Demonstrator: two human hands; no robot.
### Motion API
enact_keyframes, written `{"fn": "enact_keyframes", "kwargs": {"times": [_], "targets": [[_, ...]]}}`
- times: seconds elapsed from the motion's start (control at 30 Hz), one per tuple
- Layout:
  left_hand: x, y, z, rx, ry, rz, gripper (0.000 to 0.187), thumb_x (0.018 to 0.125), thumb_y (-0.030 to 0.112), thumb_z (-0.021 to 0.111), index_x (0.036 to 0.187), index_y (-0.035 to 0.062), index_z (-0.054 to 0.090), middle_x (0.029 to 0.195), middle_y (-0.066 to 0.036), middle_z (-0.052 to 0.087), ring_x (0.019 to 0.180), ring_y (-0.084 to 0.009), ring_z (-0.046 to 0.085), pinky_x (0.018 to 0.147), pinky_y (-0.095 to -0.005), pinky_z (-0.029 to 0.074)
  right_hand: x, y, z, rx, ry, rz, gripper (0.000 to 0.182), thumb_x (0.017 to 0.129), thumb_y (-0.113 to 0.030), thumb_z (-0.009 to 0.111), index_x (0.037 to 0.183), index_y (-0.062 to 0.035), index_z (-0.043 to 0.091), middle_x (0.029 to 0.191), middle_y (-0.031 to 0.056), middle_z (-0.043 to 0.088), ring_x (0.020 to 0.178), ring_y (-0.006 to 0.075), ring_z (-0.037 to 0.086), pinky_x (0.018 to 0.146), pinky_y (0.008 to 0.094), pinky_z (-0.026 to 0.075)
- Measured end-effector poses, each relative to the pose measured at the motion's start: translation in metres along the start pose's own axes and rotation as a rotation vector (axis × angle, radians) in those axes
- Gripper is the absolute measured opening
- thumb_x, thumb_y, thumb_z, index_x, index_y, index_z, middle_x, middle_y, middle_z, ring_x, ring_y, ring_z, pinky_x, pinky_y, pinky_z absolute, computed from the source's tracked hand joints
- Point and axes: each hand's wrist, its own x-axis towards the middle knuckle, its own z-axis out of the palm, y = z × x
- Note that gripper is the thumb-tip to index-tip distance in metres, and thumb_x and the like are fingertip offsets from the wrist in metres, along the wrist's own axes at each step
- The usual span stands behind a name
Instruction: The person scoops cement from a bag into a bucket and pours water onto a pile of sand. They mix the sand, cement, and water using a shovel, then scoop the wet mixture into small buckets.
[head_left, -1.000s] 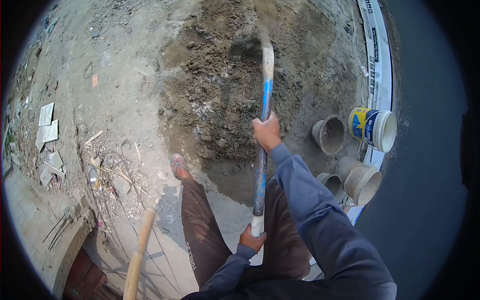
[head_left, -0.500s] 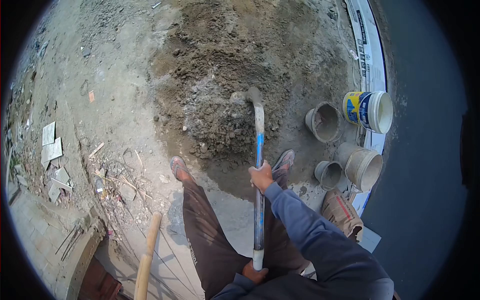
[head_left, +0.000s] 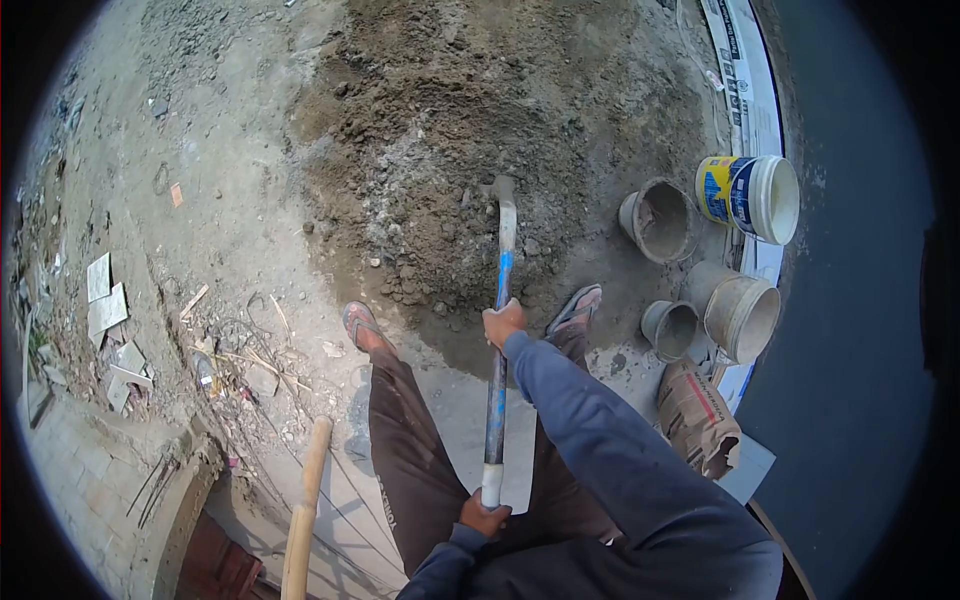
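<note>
My right hand point(head_left: 503, 325) is closed around the middle of a long-handled hoe point(head_left: 497, 400), just below a blue stretch of its shaft. Close to my body, my left hand point(head_left: 485, 517) grips the pale butt end of the same handle. The hoe's far end curves over into a mound of grey-brown sand mix point(head_left: 430, 200), where the blade is mostly hidden. My feet stand apart in flip-flops on either side of the mound's near edge.
On the right are a yellow-and-blue bucket point(head_left: 715, 190), several mortar-stained buckets point(head_left: 742, 318) and a torn paper cement sack point(head_left: 700, 415). A wooden pole point(head_left: 305, 510) rises at lower left. Broken tiles point(head_left: 107, 308) and debris lie farther left.
Both hands and the handle have shifted slightly left and upward in view. The hoe's curved end remains at the mound, with less of it showing. Both hands keep their grip.
</note>
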Motion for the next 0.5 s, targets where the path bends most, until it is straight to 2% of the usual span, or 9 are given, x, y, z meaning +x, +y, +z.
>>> {"fn": "enact_keyframes", "kwargs": {"times": [0.07,0.13,0.23,0.3,0.37,0.4,0.47,0.5], "targets": [[-0.032,-0.015,-0.004,-0.016,-0.009,0.010,0.036,0.069,0.019,0.070,0.093,-0.0010,0.053,0.072,-0.012,0.062,0.058,-0.0215,0.063,0.056,-0.0342,0.051,-0.039,0.004,-0.018,0.167,-0.041,0.053,0.034,0.073,-0.010,0.061,0.099,0.0038,0.044,0.068,0.0151,0.056,0.046,0.0234,0.058,0.037,0.0348,0.046],[-0.050,-0.029,0.000,0.450,0.116,0.250,0.042,0.066,0.027,0.072,0.095,0.0009,0.055,0.080,-0.017,0.065,0.070,-0.0306,0.065,0.067,-0.0395,0.052,-0.068,0.003,-0.042,0.228,-0.040,0.112,0.036,0.075,-0.008,0.059,0.103,0.0028,0.039,0.061,0.0097,0.050,0.040,0.0175,0.051,0.033,0.0326,0.041],[-0.060,-0.019,0.009,0.390,0.076,0.197,0.050,0.066,0.028,0.072,0.104,0.0008,0.055,0.085,-0.018,0.065,0.075,-0.0329,0.064,0.071,-0.0396,0.051,-0.078,-0.011,-0.067,0.276,-0.036,0.025,0.036,0.076,-0.007,0.058,0.104,0.0014,0.036,0.061,0.0093,0.050,0.039,0.0167,0.050,0.032,0.0322,0.040],[-0.033,0.019,0.008,0.395,0.065,0.135,0.048,0.066,0.028,0.071,0.101,-0.0002,0.055,0.081,-0.017,0.065,0.074,-0.0335,0.064,0.068,-0.0399,0.050,-0.064,-0.059,-0.084,0.304,-0.026,-0.071,0.034,0.076,-0.007,0.058,0.102,0.0010,0.037,0.061,0.0093,0.049,0.038,0.0157,0.048,0.032,0.0314,0.040],[0.014,0.045,0.006,0.471,0.166,0.333,0.039,0.068,0.023,0.070,0.095,0.0006,0.053,0.072,-0.013,0.063,0.065,-0.0279,0.064,0.060,-0.0372,0.050,-0.024,-0.104,-0.088,0.342,0.009,-0.173,0.028,0.076,-0.007,0.058,0.095,0.0004,0.039,0.059,0.0080,0.050,0.039,0.0157,0.050,0.032,0.0308,0.041],[0.040,0.062,0.003,0.375,0.125,0.268,0.037,0.069,0.023,0.069,0.092,0.0003,0.052,0.072,-0.015,0.062,0.064,-0.0293,0.063,0.060,-0.0382,0.050,-0.002,-0.126,-0.085,0.352,0.003,-0.238,0.027,0.076,-0.006,0.057,0.095,0.0016,0.040,0.058,0.0072,0.049,0.039,0.0158,0.050,0.032,0.0309,0.041],[0.071,0.087,-0.002,0.295,0.066,0.195,0.034,0.070,0.022,0.068,0.090,0.0000,0.051,0.071,-0.017,0.061,0.064,-0.0307,0.063,0.060,-0.0391,0.049,0.044,-0.159,-0.069,0.151,0.057,-0.308,0.030,0.077,-0.012,0.058,0.098,0.0052,0.045,0.064,0.0139,0.057,0.043,0.0181,0.055,0.039,0.0327,0.047],[0.076,0.095,-0.001,0.186,0.039,0.189,0.030,0.071,0.016,0.067,0.089,0.0000,0.049,0.067,-0.011,0.058,0.057,-0.0221,0.060,0.053,-0.0343,0.048,0.054,-0.164,-0.061,0.060,0.015,-0.294,0.034,0.077,-0.018,0.059,0.099,0.0060,0.050,0.073,0.0191,0.062,0.054,0.0242,0.062,0.050,0.0352,0.052]]}}
